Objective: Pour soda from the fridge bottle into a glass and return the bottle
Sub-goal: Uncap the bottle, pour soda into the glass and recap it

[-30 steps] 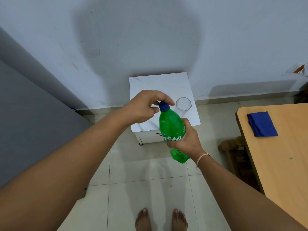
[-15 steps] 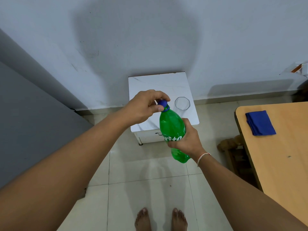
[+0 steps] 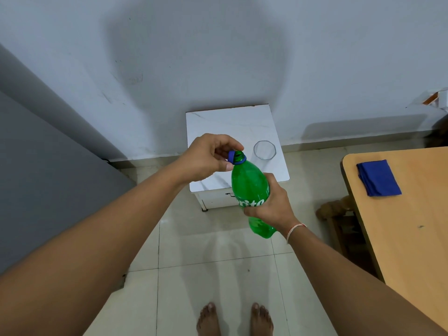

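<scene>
Bottle [image 3: 249, 187]: green plastic, tilted slightly, held in the air above the tiled floor [image 3: 213, 263] in front of a small white cabinet [image 3: 218, 124]. Its mouth is uncovered; a blue ring sits round the neck. How much soda is inside cannot be told through the green wall. The right hand [image 3: 271, 204] grips the bottle round its labelled middle, fingers and thumb curled about it. The left hand [image 3: 208, 158] pinches the blue cap [image 3: 231, 157] between thumb and fingertips, just beside the open mouth and off it. Glass [image 3: 264, 150]: clear, upright, standing on the cabinet top near its right front corner, beyond the bottle's neck; it appears empty. At right, a wooden table [image 3: 412, 238] bears a folded blue cloth [image 3: 378, 177]. A grey surface [image 3: 48, 178] fills the left side. Two bare feet [image 3: 235, 318] stand on the floor at the bottom.
</scene>
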